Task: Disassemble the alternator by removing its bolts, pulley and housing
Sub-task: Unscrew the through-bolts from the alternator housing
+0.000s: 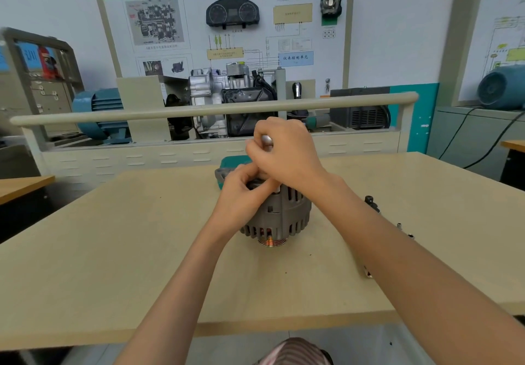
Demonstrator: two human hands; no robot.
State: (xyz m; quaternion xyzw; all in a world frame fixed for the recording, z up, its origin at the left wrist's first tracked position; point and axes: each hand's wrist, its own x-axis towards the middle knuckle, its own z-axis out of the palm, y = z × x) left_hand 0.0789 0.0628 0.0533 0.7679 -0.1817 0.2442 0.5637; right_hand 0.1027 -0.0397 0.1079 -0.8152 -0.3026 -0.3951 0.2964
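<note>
A grey ribbed alternator stands on the wooden table with its grooved pulley facing down toward me. My right hand is curled round the shiny metal handle of a tool held upright over the alternator's top. My left hand grips the top of the alternator housing just under the right hand, fingers curled around the tool's lower end. The tool's tip and the bolt under it are hidden by my fingers.
A teal case lies just behind the alternator. Small bolts and sockets and a black part lie on the table to the right. A rail and a gearbox training stand rise behind the table.
</note>
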